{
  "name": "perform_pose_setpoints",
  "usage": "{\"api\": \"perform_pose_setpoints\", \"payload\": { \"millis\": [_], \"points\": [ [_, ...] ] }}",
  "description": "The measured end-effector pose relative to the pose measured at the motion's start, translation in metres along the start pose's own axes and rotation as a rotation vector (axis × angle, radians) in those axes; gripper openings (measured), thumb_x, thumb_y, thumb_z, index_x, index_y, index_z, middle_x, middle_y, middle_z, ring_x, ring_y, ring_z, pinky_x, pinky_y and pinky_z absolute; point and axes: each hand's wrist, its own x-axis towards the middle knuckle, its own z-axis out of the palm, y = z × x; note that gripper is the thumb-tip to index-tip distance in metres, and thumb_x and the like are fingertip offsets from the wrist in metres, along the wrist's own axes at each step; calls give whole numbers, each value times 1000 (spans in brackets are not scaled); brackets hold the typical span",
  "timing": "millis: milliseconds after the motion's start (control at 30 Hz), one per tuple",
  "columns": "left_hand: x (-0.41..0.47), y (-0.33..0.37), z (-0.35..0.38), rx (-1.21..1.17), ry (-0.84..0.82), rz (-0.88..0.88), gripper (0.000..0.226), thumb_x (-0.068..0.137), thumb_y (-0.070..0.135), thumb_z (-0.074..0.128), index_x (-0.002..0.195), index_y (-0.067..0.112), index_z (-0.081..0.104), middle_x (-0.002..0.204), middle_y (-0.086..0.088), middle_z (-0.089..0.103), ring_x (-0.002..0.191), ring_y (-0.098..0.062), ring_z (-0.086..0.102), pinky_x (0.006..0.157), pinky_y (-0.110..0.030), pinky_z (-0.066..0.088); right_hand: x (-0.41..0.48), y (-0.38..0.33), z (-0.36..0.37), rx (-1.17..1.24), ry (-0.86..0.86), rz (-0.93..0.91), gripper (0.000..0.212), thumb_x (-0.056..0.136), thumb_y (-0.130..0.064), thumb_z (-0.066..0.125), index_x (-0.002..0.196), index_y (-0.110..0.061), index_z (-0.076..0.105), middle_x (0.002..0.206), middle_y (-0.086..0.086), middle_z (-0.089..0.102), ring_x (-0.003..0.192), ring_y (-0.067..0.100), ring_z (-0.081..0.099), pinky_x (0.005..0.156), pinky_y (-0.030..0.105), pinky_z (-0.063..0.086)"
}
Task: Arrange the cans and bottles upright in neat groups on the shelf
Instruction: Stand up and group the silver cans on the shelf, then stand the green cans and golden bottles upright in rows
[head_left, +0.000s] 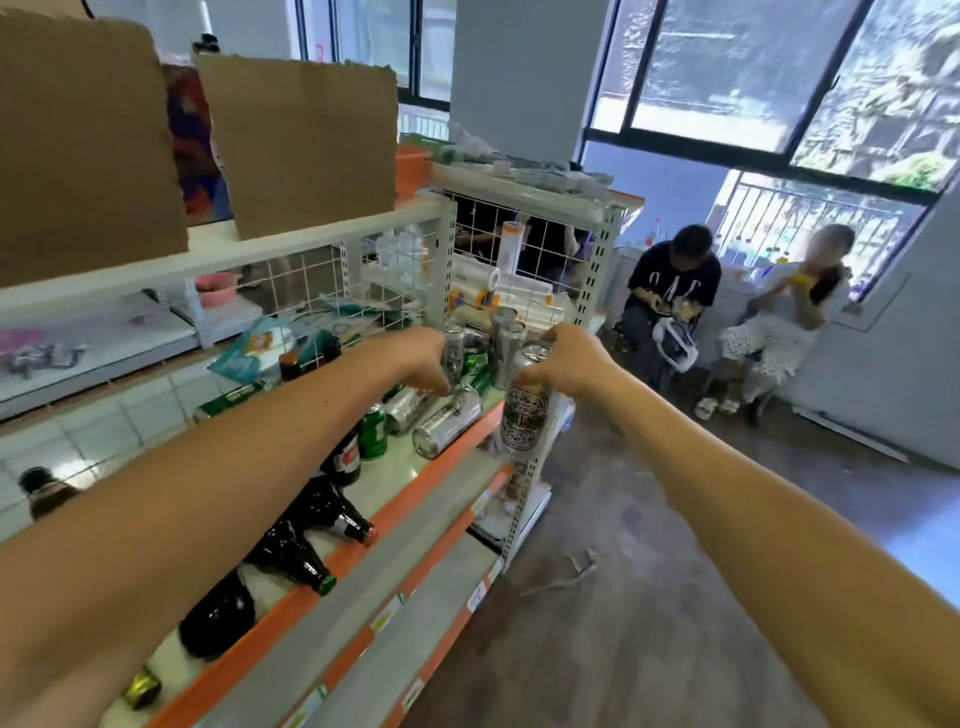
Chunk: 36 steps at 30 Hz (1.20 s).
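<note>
My right hand (566, 361) grips the top of a silver patterned can (524, 418), held upright just past the orange front edge of the shelf (441, 475). My left hand (423, 364) reaches down over the lying silver cans (447, 421), fingertips touching one; what it grips is hidden. Several silver cans (506, 332) stand upright at the shelf's far end. A green can (373, 431) stands near the middle. Dark glass bottles (291, 553) lie on their sides along the shelf under my left forearm.
A wire grid panel (395, 270) backs the shelf, with plastic-wrap rolls (519, 296) behind it. Cardboard boxes (301, 140) sit on the upper shelf. Two seated people (670, 296) are at the right by the windows. Open floor (649, 571) lies right of the shelving.
</note>
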Motion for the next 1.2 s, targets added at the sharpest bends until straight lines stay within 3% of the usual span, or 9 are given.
{"api": "perform_pose_setpoints", "payload": {
  "millis": [233, 333, 467, 600, 667, 767, 867, 1067, 1200],
  "points": [
    [89, 40, 20, -35, -52, 56, 54, 82, 34, 77, 126, 11, 55, 123, -7, 60, 106, -24, 59, 89, -34, 52, 72, 51, -5, 35, 6, -4, 76, 75, -34, 82, 136, -3, 49, 127, 12, 59, 105, 25, 57, 80, 29, 45],
    [132, 57, 21, -22, -79, 45, 57, 82, 32, 78, 130, 11, 56, 126, -6, 59, 109, -24, 59, 89, -32, 50, 116, 69, -6, 6, -12, -31, 58, 70, -37, 84, 111, -6, 57, 95, 5, 56, 88, 25, 55, 69, 32, 49],
    [181, 71, 9, -89, -90, 22, 64, 80, 26, 80, 137, 16, 51, 137, -5, 55, 120, -27, 54, 101, -38, 46, 173, 82, -14, 26, -37, -99, 46, 71, -34, 83, 100, -11, 57, 84, 0, 55, 78, 21, 56, 67, 34, 51],
    [213, 66, -7, -290, -17, 1, 72, 82, 28, 78, 143, 19, 41, 136, -6, 54, 123, -28, 53, 106, -41, 43, 227, 75, -24, 93, -49, -187, 37, 73, -32, 84, 80, -17, 50, 74, -7, 50, 66, 10, 50, 55, 22, 38],
    [226, 59, -13, -374, 32, 3, 71, 80, 34, 80, 139, 19, 45, 133, -3, 56, 118, -25, 56, 104, -41, 45, 245, 65, -28, 102, -37, -224, 41, 73, -35, 83, 90, -15, 52, 78, -6, 51, 69, 11, 49, 53, 21, 35],
    [252, 41, -21, -535, 135, -23, 56, 75, 34, 84, 121, 20, 54, 116, 3, 62, 104, -18, 60, 92, -35, 49, 276, 46, -29, 95, -27, -291, 58, 73, -39, 81, 115, -6, 57, 96, 3, 58, 85, 20, 56, 71, 32, 50],
    [271, 18, -29, -638, 221, -25, 42, 73, 28, 86, 98, 31, 52, 101, 9, 63, 94, -12, 60, 73, -22, 44, 303, 22, -22, 91, -39, -336, 49, 73, -39, 80, 104, -4, 64, 87, 6, 61, 81, 23, 60, 70, 37, 50],
    [306, -38, -34, -668, 365, -58, 59, 68, 30, 88, 113, 22, 49, 104, 7, 65, 93, -11, 63, 73, -24, 47, 358, -20, 7, 144, -60, -406, 30, 69, -35, 77, 73, -12, 59, 66, 2, 59, 60, 17, 55, 52, 29, 38],
    [327, -74, -35, -636, 414, -125, 69, 63, 33, 86, 120, 19, 49, 101, 6, 66, 90, -11, 64, 73, -29, 54, 393, -42, 28, 150, -129, -452, 38, 78, -41, 75, 91, -7, 64, 84, 11, 63, 78, 26, 59, 70, 41, 47]
  ]
}}
